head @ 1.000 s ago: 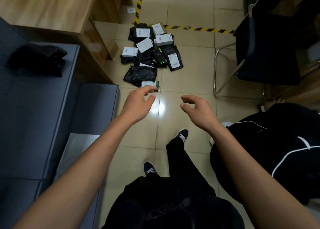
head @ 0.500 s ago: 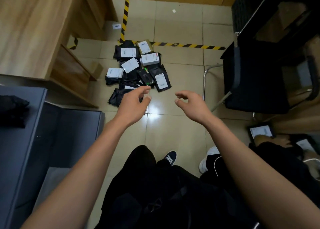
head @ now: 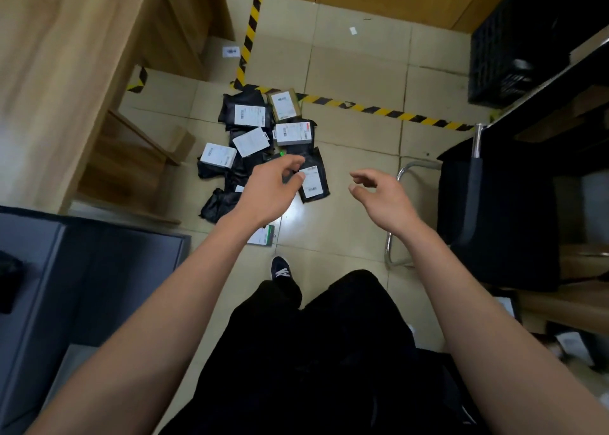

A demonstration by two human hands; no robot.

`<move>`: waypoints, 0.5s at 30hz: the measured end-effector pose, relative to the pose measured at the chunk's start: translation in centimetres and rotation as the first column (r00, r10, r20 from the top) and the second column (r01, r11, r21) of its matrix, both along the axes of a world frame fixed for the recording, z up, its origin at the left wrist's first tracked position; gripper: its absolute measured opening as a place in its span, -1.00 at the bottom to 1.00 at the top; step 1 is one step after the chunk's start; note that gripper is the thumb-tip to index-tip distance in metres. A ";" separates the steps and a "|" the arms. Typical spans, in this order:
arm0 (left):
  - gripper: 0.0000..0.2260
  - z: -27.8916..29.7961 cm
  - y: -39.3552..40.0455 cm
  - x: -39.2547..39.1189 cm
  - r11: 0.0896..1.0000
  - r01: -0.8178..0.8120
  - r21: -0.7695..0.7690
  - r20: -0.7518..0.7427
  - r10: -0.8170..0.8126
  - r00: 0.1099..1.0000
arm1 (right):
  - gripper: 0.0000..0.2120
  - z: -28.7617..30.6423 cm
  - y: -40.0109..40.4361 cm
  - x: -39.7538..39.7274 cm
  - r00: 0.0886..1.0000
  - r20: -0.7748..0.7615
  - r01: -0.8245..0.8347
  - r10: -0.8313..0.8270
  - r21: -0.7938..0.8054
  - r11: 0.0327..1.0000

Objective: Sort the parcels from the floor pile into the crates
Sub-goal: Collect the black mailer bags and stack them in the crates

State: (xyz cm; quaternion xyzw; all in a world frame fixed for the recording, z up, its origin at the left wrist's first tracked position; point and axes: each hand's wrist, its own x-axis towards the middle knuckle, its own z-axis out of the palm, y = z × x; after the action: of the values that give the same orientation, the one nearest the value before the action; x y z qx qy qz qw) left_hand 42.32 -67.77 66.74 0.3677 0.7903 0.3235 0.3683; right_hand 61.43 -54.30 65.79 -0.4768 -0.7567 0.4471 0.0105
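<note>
Both hands moved forward since the earlier frame; left hand [head: 267,194] now over the parcel pile [head: 263,144] at 12 o'clock on the floor [head: 356,72], right hand [head: 385,200] beside it. Both loosely spread, holding nothing. Black crate [head: 504,52] at 2 o'clock. Poly mailers look light, soft, slick; pinch an edge.

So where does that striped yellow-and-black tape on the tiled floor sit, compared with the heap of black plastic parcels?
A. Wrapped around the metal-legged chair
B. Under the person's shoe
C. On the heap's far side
C: the yellow-and-black tape runs across the tiles just beyond the heap of black plastic parcels.
</note>
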 end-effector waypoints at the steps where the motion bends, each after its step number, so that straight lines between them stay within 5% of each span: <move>1: -0.68 -0.1 1.1 -0.5 1.000 -0.005 -0.006 0.001 0.005 1.000 | -0.71 -0.2 1.1 -0.3 1.000 0.006 -0.003 0.003 -0.012 1.000; 6: -0.67 -1.5 7.1 -2.5 0.998 -0.040 -0.057 0.000 0.040 0.999 | -0.69 -1.6 8.2 -2.4 0.996 0.062 -0.065 0.068 -0.042 0.997; 15: -0.71 -2.4 15.6 -3.3 0.925 -0.359 -0.123 -0.026 0.358 0.933 | -0.69 -2.6 21.8 -7.6 0.919 0.096 -0.373 0.381 -0.092 0.923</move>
State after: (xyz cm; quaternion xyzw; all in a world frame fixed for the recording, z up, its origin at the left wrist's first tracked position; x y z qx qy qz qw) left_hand 39.06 -52.21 64.31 0.1937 0.8635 0.3343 0.3242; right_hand 53.87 -32.54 63.24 -0.3466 -0.8172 0.4400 -0.1356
